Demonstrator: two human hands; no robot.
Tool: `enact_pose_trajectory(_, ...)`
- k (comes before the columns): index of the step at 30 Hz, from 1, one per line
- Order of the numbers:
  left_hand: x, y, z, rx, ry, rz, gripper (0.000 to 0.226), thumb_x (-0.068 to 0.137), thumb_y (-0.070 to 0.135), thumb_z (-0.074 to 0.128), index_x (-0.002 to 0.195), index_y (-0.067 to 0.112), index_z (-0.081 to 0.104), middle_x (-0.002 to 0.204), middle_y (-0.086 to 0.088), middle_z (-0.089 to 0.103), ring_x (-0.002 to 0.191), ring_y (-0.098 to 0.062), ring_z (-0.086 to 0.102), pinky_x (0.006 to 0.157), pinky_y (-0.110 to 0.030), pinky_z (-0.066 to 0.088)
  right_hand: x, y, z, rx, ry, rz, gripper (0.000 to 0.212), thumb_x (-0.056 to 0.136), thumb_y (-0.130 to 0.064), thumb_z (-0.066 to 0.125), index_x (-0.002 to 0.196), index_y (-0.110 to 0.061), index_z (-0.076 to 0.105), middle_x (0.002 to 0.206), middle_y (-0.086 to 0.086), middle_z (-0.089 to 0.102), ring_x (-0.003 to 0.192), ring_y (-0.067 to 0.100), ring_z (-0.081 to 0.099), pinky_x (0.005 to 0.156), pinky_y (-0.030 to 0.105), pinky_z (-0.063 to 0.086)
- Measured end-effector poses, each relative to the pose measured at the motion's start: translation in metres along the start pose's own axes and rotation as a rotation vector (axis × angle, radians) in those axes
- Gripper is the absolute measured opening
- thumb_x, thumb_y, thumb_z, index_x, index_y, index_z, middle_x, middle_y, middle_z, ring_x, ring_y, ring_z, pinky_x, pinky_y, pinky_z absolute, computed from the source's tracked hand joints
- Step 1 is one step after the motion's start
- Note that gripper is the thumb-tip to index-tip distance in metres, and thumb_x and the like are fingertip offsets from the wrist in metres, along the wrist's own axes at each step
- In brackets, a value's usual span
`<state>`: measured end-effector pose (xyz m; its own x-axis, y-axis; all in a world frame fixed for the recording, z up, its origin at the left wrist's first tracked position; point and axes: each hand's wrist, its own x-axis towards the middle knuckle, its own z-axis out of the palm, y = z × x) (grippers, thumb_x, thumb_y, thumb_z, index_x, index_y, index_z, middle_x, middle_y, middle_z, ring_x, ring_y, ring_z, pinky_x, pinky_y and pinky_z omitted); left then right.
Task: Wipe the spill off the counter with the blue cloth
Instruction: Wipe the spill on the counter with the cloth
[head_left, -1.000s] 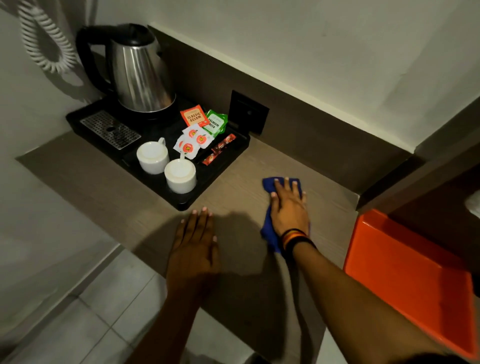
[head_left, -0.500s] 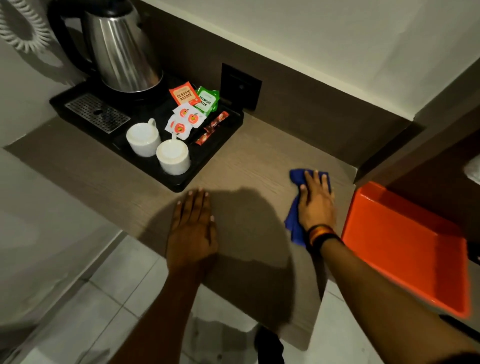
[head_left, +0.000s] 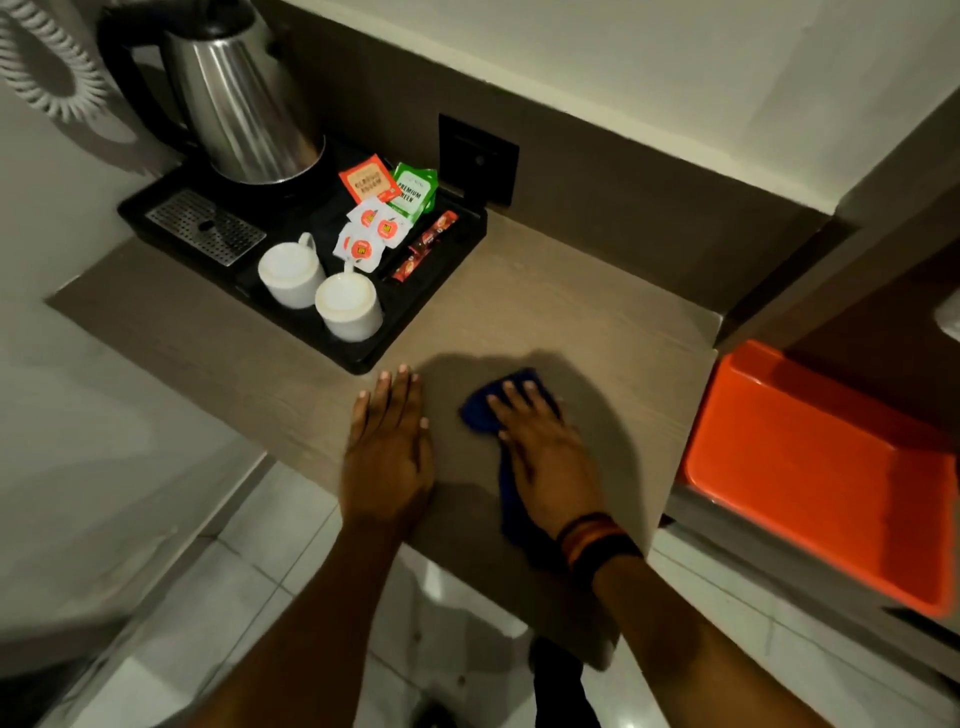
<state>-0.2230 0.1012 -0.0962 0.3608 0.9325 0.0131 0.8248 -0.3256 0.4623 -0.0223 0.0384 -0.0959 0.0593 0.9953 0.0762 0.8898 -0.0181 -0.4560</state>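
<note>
A blue cloth (head_left: 480, 410) lies bunched on the brown wooden counter (head_left: 597, 332). My right hand (head_left: 545, 457) presses flat on top of it, fingers spread, with the cloth sticking out at the fingertips and along the wrist. My left hand (head_left: 389, 447) rests flat on the counter just left of the cloth, palm down and holding nothing. I cannot make out any spill on the counter surface.
A black tray (head_left: 363, 358) at the back left carries a steel kettle (head_left: 239, 104), two white cups (head_left: 317, 286) and several tea sachets (head_left: 384, 208). An orange tray (head_left: 821, 478) sits lower at the right. A wall socket (head_left: 478, 158) is behind. Tiled floor lies below the counter edge.
My right hand has slid the blue cloth leftward and toward the front edge, from near the counter's right end to beside my left hand. The left hand stayed put.
</note>
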Motion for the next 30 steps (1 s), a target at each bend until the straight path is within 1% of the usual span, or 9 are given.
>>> enact_pose_trajectory(3,-0.005,-0.001,0.003,0.037,0.013,0.004,0.06,0.108,0.035,0.025,0.163,0.017,0.008,0.173,-0.005,0.01,0.159,-0.019,0.001,0.13,-0.047,0.005,-0.018,0.027,-0.014,0.043,0.096,0.171,0.047,0.102,-0.023,0.04,0.148,-0.028,0.042,0.16,-0.003,0.033,0.15,0.014,0.018,0.122,0.049,0.016)
enact_pose_trajectory(7,-0.003,-0.007,0.009,0.033,0.015,0.007,0.063,0.107,0.038,0.024,0.163,0.019,0.003,0.173,-0.001,0.001,0.159,-0.015,-0.006,0.13,-0.043,-0.003,0.047,0.024,-0.011,0.015,0.162,0.332,0.046,0.103,-0.023,0.04,0.148,-0.028,0.04,0.161,-0.001,0.031,0.151,0.022,0.018,0.124,0.051,0.01)
enact_pose_trajectory(11,-0.003,-0.008,0.012,-0.033,0.075,0.004,0.063,0.105,0.036,0.027,0.163,0.017,0.011,0.173,-0.006,0.01,0.159,-0.018,0.001,0.13,-0.046,0.002,0.079,-0.014,0.012,-0.1,0.056,0.204,0.051,0.103,-0.036,0.034,0.153,-0.026,0.031,0.163,0.004,0.024,0.152,0.026,0.014,0.123,0.051,0.009)
enact_pose_trajectory(15,-0.006,0.001,0.002,-0.062,0.119,-0.049,0.062,0.103,0.033,0.027,0.161,0.014,0.019,0.171,-0.012,0.017,0.157,-0.021,0.007,0.129,-0.048,0.008,0.006,-0.032,0.015,-0.083,-0.086,-0.093,0.049,0.104,-0.036,0.031,0.153,-0.03,0.032,0.163,-0.002,0.025,0.153,0.019,0.01,0.124,0.048,0.007)
enact_pose_trajectory(18,-0.009,0.001,0.0,-0.058,0.11,-0.034,0.061,0.104,0.033,0.03,0.161,0.013,0.019,0.171,-0.012,0.017,0.158,-0.025,0.007,0.128,-0.045,0.003,-0.028,0.0,-0.001,-0.043,-0.091,-0.042,0.046,0.106,-0.036,0.029,0.152,-0.034,0.032,0.163,-0.007,0.023,0.153,0.012,0.007,0.124,0.047,0.009)
enact_pose_trajectory(20,-0.011,0.0,0.002,-0.07,0.119,-0.021,0.062,0.105,0.03,0.033,0.161,0.015,0.012,0.172,-0.012,0.012,0.154,-0.014,-0.007,0.127,-0.042,-0.001,-0.022,0.016,-0.008,-0.05,-0.048,0.045,0.047,0.106,-0.032,0.032,0.153,-0.032,0.032,0.164,-0.006,0.022,0.153,0.014,0.007,0.123,0.048,0.011)
enact_pose_trajectory(24,-0.008,-0.005,0.007,-0.109,0.096,-0.01,0.065,0.1,0.043,0.025,0.156,0.024,-0.001,0.17,-0.003,0.001,0.142,0.006,-0.02,0.125,-0.037,-0.009,0.035,0.008,0.007,-0.088,0.013,0.131,0.05,0.104,-0.029,0.035,0.153,-0.029,0.031,0.165,-0.001,0.02,0.153,0.022,0.009,0.124,0.051,0.008)
enact_pose_trajectory(28,-0.006,-0.005,0.008,-0.087,0.154,0.007,0.062,0.103,0.022,0.043,0.161,0.015,0.022,0.171,-0.01,0.016,0.157,-0.015,0.0,0.129,-0.043,0.001,0.051,-0.03,0.02,-0.098,0.034,0.088,0.054,0.102,-0.024,0.041,0.154,-0.026,0.028,0.165,0.004,0.019,0.153,0.025,0.008,0.124,0.049,0.006)
enact_pose_trajectory(30,-0.005,-0.003,0.004,0.007,0.111,0.013,0.064,0.102,0.015,0.045,0.161,0.011,0.02,0.171,-0.013,0.015,0.159,-0.022,0.003,0.129,-0.042,0.0,0.016,-0.04,0.024,-0.061,0.016,-0.005,0.058,0.1,-0.017,0.045,0.155,-0.026,0.028,0.165,0.002,0.019,0.153,0.024,0.008,0.124,0.047,0.006)
